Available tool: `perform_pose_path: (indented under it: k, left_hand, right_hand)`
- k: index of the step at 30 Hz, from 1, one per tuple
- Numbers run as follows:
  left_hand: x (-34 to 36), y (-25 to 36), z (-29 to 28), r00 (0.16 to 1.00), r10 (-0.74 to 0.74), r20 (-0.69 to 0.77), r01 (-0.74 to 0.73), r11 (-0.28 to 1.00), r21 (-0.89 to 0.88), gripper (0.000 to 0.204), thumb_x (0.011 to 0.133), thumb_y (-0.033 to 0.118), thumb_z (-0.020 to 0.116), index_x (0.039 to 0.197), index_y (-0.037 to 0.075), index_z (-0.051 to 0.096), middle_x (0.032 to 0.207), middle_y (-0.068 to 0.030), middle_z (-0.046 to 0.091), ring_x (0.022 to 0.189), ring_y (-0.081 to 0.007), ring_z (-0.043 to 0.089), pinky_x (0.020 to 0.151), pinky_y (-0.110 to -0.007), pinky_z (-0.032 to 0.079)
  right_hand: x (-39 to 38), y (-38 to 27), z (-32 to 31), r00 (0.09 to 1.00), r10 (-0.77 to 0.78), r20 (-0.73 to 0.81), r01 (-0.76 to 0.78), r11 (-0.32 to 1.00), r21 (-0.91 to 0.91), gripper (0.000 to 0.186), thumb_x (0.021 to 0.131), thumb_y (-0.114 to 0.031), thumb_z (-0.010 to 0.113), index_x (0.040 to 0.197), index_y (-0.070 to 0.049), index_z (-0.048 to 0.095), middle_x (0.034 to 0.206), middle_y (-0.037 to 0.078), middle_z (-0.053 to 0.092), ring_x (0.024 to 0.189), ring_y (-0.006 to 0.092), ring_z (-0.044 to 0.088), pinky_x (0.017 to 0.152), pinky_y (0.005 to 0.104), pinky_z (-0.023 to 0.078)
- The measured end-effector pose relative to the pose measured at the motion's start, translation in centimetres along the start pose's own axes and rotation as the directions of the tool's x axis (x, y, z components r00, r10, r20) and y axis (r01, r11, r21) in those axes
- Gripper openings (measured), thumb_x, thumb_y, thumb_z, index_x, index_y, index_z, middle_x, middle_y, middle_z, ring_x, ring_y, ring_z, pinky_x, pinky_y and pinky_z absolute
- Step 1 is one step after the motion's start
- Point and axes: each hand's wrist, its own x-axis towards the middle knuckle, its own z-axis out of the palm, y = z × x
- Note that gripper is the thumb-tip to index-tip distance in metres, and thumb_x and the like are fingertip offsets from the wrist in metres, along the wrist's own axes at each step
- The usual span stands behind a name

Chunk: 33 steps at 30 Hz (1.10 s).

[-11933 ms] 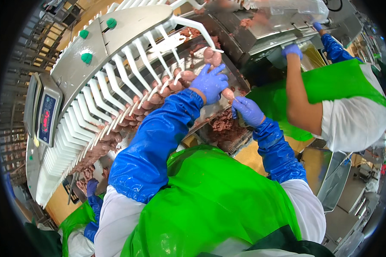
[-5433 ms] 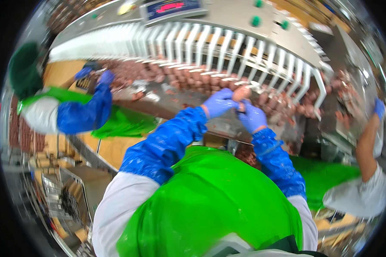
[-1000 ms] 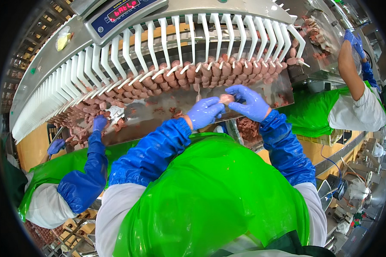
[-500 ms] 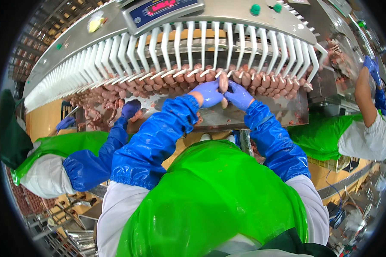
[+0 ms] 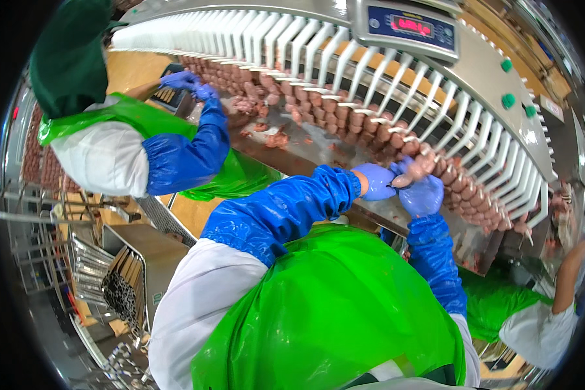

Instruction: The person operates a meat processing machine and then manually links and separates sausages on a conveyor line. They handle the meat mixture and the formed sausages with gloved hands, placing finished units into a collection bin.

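Observation:
Pale pink sausages (image 5: 415,170) are pinched between my two gloved hands, just in front of a long hanging row of linked sausages (image 5: 354,125). My left hand (image 5: 374,181), in a purple glove, is closed at the lower end of the held piece. Around its other side curl the fingers of my right hand (image 5: 422,196), also gloved. White hooks (image 5: 377,78) line the conveyor and carry the linked row. Part of the held piece is blurred, and my fingertips partly hide it.
A scale (image 5: 406,27) with a red display stands on the steel housing. Meat scraps (image 5: 276,138) lie on the steel tray (image 5: 318,153) below the row. A co-worker's gloved hands (image 5: 192,83) are at the row's far left. Another co-worker's arm (image 5: 571,270) reaches in at right.
The view has swung left, so the hook row now slants down to the right. My hands stay together on the sausages. The left co-worker's hands have come together near the row.

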Motion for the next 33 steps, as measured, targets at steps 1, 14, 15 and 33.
perform_pose_path:
  k: [1,14,15,33]
  left_hand:
    - [0.3,-1.0,0.0,1.000,-0.029,0.010,0.029,0.999,-0.030,0.043,0.088,0.045,0.053,0.111,0.009,0.058,0.097,-0.0218,0.067,0.091,-0.0417,0.062,0.081,-0.049,0.048]
    - [0.5,-5.1,2.0,0.969,0.103,-0.223,-0.125,0.988,-0.088,0.036,0.092,0.035,0.058,0.114,0.006,0.062,0.105,-0.0179,0.065,0.102,-0.0331,0.062,0.086,-0.041,0.050]
    - [-0.3,-6.0,3.1,0.917,0.150,-0.369,-0.189,0.979,-0.072,0.037,0.092,0.030,0.058,0.120,0.006,0.059,0.113,-0.0175,0.063,0.108,-0.0323,0.060,0.089,-0.041,0.049]
    - [2.4,13.7,-1.8,0.666,0.590,-0.456,-0.698,0.708,-0.105,0.049,0.090,0.021,0.062,0.133,0.003,0.050,0.132,-0.0168,0.053,0.120,-0.0325,0.053,0.101,-0.039,0.042]
  right_hand:
    - [-0.1,0.2,-1.2,0.998,-0.031,0.064,0.009,0.949,0.315,0.047,0.096,-0.016,0.049,0.140,-0.001,0.042,0.132,0.012,0.053,0.120,0.0260,0.052,0.103,0.0428,0.041]
    - [-4.5,1.4,-6.6,0.876,-0.148,-0.459,-0.143,0.829,-0.541,0.019,0.095,-0.015,0.057,0.106,-0.001,0.059,0.105,0.010,0.062,0.095,0.0142,0.058,0.082,0.0295,0.049]
    - [-6.2,1.6,-7.4,0.763,-0.314,-0.565,-0.144,0.770,-0.622,0.019,0.094,-0.014,0.058,0.108,-0.001,0.058,0.107,0.010,0.061,0.096,0.0149,0.058,0.082,0.0297,0.048]
    - [-14.1,-15.3,-0.1,0.984,0.009,-0.176,-0.133,0.694,-0.707,0.019,0.092,-0.017,0.053,0.084,-0.003,0.064,0.072,0.010,0.059,0.063,0.0275,0.058,0.065,0.0375,0.047]
